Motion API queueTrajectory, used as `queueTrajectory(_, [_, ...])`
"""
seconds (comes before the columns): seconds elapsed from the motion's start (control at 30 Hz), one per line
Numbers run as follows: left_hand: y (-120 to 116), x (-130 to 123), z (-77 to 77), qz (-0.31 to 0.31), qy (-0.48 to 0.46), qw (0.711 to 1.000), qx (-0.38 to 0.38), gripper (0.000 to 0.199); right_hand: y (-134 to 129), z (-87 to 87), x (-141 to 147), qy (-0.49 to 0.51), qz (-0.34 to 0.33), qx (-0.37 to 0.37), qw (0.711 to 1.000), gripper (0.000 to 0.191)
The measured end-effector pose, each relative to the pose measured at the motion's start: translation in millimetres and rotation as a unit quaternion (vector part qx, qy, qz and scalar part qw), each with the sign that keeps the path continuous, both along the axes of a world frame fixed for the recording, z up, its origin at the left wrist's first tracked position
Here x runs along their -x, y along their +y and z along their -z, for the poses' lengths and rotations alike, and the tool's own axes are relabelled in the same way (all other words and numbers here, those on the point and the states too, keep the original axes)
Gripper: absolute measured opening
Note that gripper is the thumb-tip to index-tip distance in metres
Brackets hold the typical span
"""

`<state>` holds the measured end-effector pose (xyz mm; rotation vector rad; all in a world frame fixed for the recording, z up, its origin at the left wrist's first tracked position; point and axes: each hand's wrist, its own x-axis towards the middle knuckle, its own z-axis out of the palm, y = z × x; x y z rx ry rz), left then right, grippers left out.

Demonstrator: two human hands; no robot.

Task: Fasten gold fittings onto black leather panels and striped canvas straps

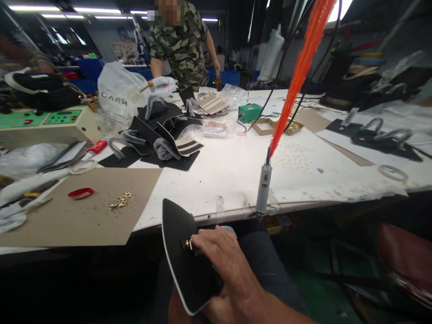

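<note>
A black panel with a pale edge (pixel 189 270) is held tilted over my lap, below the table's front edge. Gold-coloured hardware (pixel 189 244) sits on its face. My right hand (pixel 224 258) lies across the panel's right side, its fingers together and their tips at the hardware. Low behind the panel, my left hand (pixel 177 303) shows only in part; its fingers are hidden. A grey tool (pixel 264 189) hangs from an orange coiled cord (pixel 300 76) to the right of the panel.
On the white table (pixel 222 166) lie brown cardboard (pixel 77 216) with gold rings (pixel 120 200) and a red band (pixel 81 193), a pile of black panels (pixel 162 130), a green box (pixel 249 113) and more panels at right (pixel 381 139). A person (pixel 180 49) stands across the table.
</note>
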<state>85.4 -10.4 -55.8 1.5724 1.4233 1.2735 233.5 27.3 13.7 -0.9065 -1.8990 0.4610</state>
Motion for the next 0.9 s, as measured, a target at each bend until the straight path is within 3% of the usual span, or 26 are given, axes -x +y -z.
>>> queueTrajectory(0.23, [-24, -13, -47.3, -0.141, 0.002, 0.988, -0.063, 0.050, 0, -4.5, -14, 0.038, -0.044, -0.024, 0.998, 0.044])
queueTrajectory(0.33, [-16, -11, -65.0, -0.207, -0.063, 0.975, -0.047, 0.063, -3, 4.4, -18, 0.062, -0.067, -0.008, 0.996, 0.040])
queueTrajectory(0.4, [-5, -4, -73.5, -0.217, -0.090, 0.972, -0.027, 0.078, -6, 9.3, -20, 0.050, -0.089, 0.006, 0.995, 0.044])
queueTrajectory(0.5, [8, 14, -77.4, -0.180, -0.092, 0.979, -0.015, 0.098, -8, 10.6, -23, 0.061, -0.091, 0.033, 0.993, 0.046])
queueTrajectory(0.57, [13, 27, -76.4, -0.143, -0.062, 0.988, -0.016, 0.100, -8, 8.3, -24, 0.077, -0.099, 0.036, 0.991, 0.039])
queueTrajectory(0.67, [17, 40, -77.5, -0.057, -0.003, 0.998, -0.015, 0.069, -5, 4.2, -27, 0.084, -0.123, 0.044, 0.988, 0.034])
queueTrajectory(0.77, [19, 43, -85.5, 0.049, -0.049, 0.997, -0.044, 0.035, 0, 0.9, -34, 0.055, -0.156, 0.059, 0.984, 0.037])
queueTrajectory(0.9, [23, 39, -97.0, 0.154, -0.107, 0.978, -0.087, 0.029, 8, -5.2, -44, 0.005, -0.188, 0.051, 0.981, 0.047])
